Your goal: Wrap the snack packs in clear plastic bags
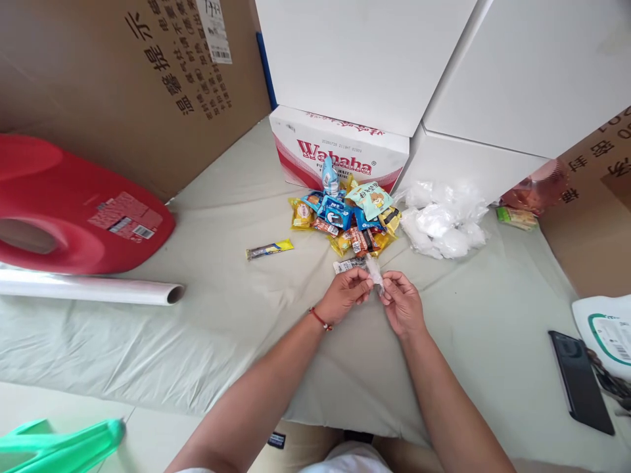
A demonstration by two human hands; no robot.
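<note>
Between my two hands is a small crumpled clear plastic bag (374, 270), held over the cloth. My left hand (348, 292), with a red bracelet at the wrist, pinches its left side. The fingers of my right hand (401, 302) pinch its right side. Just beyond my left fingers lies a dark snack packet (349, 265) with a white label. A pile of small wrapped snacks (338, 213) in blue, yellow, orange and mint wrappers sits ahead. To its right is a heap of clear plastic bags (444, 220). A single yellow-and-black snack stick (269, 249) lies to the left.
A Wahaha carton (340, 148) stands behind the snacks, below white boxes (355, 59). At left are a red jug (73, 203) and a plastic-film roll (89, 289). A phone (582, 381) lies at right near a white package (604, 332). Large brown cartons flank both sides.
</note>
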